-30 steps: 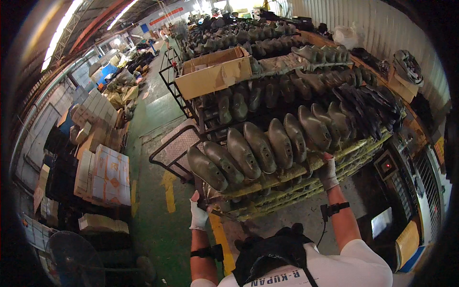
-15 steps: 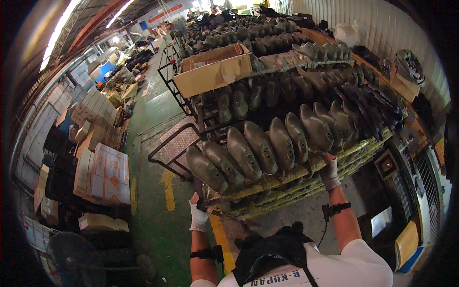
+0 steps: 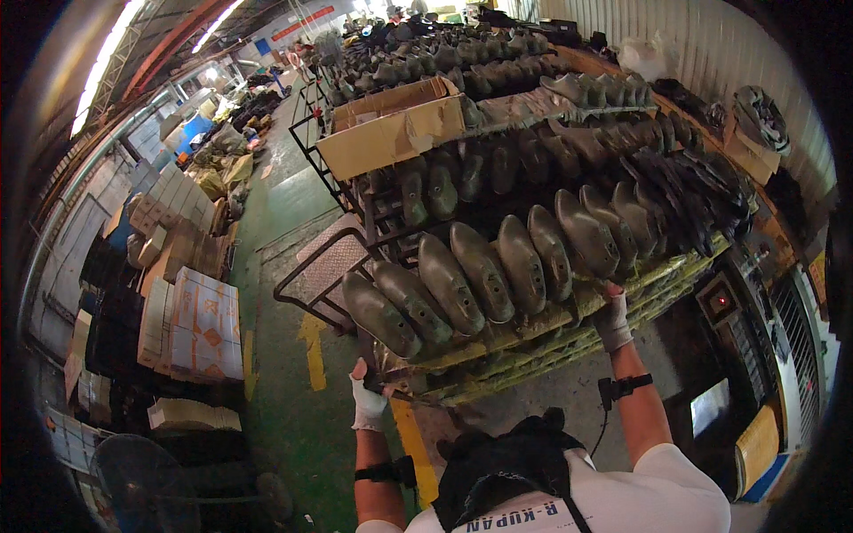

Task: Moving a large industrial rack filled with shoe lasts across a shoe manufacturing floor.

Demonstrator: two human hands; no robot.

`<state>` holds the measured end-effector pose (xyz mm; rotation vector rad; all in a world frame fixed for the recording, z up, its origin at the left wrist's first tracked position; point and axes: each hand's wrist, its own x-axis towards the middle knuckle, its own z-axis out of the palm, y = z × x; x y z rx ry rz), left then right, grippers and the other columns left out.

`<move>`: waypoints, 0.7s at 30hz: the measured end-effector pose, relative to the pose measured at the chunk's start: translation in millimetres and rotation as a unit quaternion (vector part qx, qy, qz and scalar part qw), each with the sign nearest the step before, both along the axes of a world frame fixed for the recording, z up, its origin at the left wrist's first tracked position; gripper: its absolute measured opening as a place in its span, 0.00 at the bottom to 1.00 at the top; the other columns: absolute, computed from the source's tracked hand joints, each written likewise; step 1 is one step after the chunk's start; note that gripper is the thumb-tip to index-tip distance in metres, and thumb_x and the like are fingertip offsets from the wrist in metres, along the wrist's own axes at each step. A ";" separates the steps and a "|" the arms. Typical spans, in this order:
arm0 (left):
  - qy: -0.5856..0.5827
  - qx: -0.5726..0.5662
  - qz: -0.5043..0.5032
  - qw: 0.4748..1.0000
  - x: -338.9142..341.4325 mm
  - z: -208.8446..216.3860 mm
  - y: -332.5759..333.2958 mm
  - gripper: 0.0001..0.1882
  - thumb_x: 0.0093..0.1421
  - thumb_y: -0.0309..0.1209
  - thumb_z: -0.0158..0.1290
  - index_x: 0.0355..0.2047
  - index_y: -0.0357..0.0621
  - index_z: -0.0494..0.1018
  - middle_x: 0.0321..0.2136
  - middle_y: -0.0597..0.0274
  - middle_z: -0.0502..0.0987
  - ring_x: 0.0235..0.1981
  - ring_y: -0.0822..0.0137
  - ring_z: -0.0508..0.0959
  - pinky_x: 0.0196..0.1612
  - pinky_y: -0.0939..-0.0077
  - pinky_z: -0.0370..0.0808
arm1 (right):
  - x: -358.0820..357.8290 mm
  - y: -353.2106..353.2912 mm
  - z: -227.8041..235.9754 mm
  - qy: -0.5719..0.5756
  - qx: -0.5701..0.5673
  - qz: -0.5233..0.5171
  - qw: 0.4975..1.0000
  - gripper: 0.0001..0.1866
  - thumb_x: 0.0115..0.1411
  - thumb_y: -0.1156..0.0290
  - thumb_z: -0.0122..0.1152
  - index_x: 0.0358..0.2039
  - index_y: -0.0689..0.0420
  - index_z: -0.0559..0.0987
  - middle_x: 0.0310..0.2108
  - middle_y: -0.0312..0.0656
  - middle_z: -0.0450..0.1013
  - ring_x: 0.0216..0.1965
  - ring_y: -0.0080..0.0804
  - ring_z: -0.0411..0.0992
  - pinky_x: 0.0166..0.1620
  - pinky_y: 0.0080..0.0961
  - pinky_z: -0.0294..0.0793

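A multi-tier shelf cart (image 3: 506, 348) with yellowish shelf edges stands right in front of me. Along its top tier, dark olive shoe lasts (image 3: 480, 266) lean in a row, toes up. My left hand (image 3: 368, 401), in a white glove with bare fingertips, is closed around the cart's near left corner. Farther right, my right hand (image 3: 612, 322), gloved the same way, grips the top tier's front edge just below the lasts. Its fingers are partly hidden. A pile of dark, flat pieces (image 3: 689, 200) lies at the top tier's right end.
Behind the cart are more racks of lasts and an open cardboard box (image 3: 386, 138). A black tubular handle (image 3: 311, 266) juts out at left. Stacked cartons (image 3: 204, 324) and a fan (image 3: 142, 484) line the left side. Machinery (image 3: 720, 302) stands close at right.
Both hands keep the same hold on the cart. The cart and its surroundings have shifted only very slightly leftward in the view.
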<state>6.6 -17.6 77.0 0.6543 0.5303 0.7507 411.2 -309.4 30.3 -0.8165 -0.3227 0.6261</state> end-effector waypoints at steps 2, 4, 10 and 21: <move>-0.006 0.003 -0.022 1.000 11.0 0.4 0.0 0.21 0.58 0.47 0.46 0.43 0.45 0.69 0.26 0.62 0.77 0.09 0.72 0.67 0.09 0.79 0.62 | 22.6 -13.7 -38.4 -0.024 -0.001 -0.060 0.998 0.28 0.54 0.53 0.51 0.48 0.61 0.70 0.47 0.44 0.69 0.48 0.35 0.68 0.52 0.35 0.66; 0.006 -0.005 -0.017 1.000 9.2 2.8 -0.6 0.22 0.58 0.48 0.46 0.43 0.45 0.69 0.27 0.62 0.77 0.09 0.72 0.68 0.09 0.79 0.62 | 21.8 -10.6 -39.8 -0.026 0.005 -0.060 0.998 0.28 0.54 0.53 0.51 0.48 0.61 0.70 0.47 0.43 0.69 0.48 0.35 0.68 0.51 0.36 0.66; -0.003 -0.008 0.015 1.000 8.4 5.7 -3.3 0.23 0.58 0.49 0.45 0.43 0.43 0.69 0.26 0.60 0.77 0.09 0.71 0.68 0.09 0.78 0.63 | -8.7 -0.1 21.7 -0.012 0.016 -0.011 1.000 0.26 0.55 0.55 0.51 0.48 0.61 0.70 0.46 0.42 0.70 0.46 0.35 0.69 0.49 0.34 0.68; 0.004 0.010 -0.029 1.000 5.0 -0.7 2.6 0.25 0.57 0.51 0.44 0.40 0.40 0.70 0.20 0.58 0.76 0.06 0.70 0.66 0.08 0.78 0.63 | 14.1 -7.9 -5.2 -0.114 -0.061 -0.013 0.991 0.26 0.55 0.56 0.52 0.48 0.61 0.70 0.46 0.42 0.70 0.45 0.36 0.70 0.47 0.35 0.70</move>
